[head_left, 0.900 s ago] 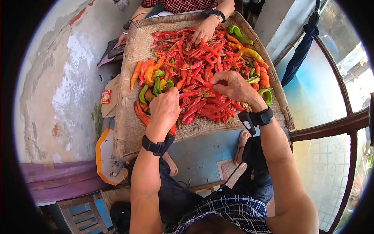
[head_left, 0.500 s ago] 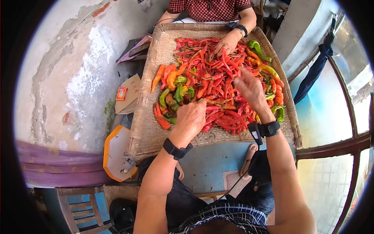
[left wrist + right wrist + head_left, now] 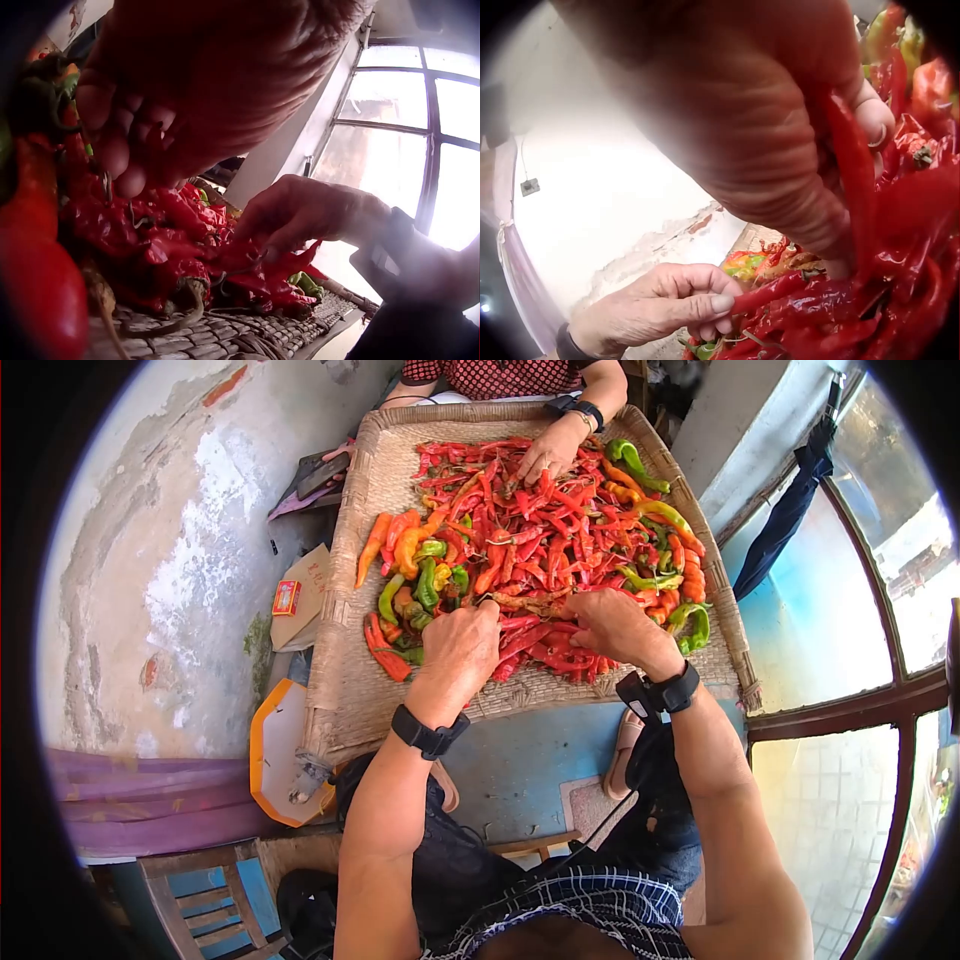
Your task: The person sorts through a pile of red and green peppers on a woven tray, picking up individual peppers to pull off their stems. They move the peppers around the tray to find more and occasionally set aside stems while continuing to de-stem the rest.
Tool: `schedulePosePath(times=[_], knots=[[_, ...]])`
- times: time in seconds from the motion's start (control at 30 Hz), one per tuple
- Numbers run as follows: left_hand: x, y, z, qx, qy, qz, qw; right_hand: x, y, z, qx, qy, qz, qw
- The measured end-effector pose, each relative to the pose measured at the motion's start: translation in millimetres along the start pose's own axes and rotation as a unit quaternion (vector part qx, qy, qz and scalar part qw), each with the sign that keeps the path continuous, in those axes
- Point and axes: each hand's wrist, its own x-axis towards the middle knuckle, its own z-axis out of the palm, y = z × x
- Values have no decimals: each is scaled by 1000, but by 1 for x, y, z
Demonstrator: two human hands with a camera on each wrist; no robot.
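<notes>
A wide heap of red chili peppers (image 3: 560, 540), many of them wrinkled, lies on a woven bamboo tray (image 3: 340, 660). My left hand (image 3: 460, 650) is at the heap's near left; in the right wrist view its thumb and fingers pinch the end of a red chili pepper (image 3: 769, 292). To its right, my right hand (image 3: 620, 628) reaches down into the near part of the heap. The right wrist view shows its fingers curled around an upright red chili pepper (image 3: 851, 180). Green peppers (image 3: 428, 585) and orange peppers (image 3: 408, 550) lie left of the heap.
Across the tray, another person's hand (image 3: 550, 452) rests on the far peppers. An orange-rimmed tray (image 3: 262, 760) stands below the left edge, near a small red box (image 3: 287, 598) on cardboard. A folded umbrella (image 3: 785, 510) hangs by the window at right.
My right hand went out over the right of the heap, its fingers spread, then came back down to the near peppers. My left hand stays at the near left. The head view has shifted.
</notes>
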Motion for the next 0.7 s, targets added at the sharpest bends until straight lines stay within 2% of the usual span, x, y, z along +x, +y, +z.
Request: schedulePosePath(times=[0.27,0.37,0.43,0.47,0.53,0.57,0.6,0.63,0.67,0.7], knots=[[-3,6,2,-5,-18,0,1000,-4,6,1,-66,-18,26,997],[3,3,-1,0,-13,5,1000,-6,10,-13,-85,21,35,996],[5,1,0,-6,5,13,1000,-10,13,-25,84,91,8,992],[4,0,1,-7,5,14,1000,-11,13,-26,84,91,9,992],[4,-2,2,-8,30,19,999,-9,13,-31,184,97,55,977],[5,-2,1,-7,33,20,999,-3,21,-33,165,55,26,984],[5,-1,0,-5,22,15,1000,4,25,-34,165,56,26,984],[4,0,1,-3,10,9,1000,12,27,-34,353,136,53,924],[2,0,3,-2,7,10,1000,19,27,-32,525,210,79,821],[1,-1,5,-4,8,13,1000,31,24,-28,582,338,55,738]])
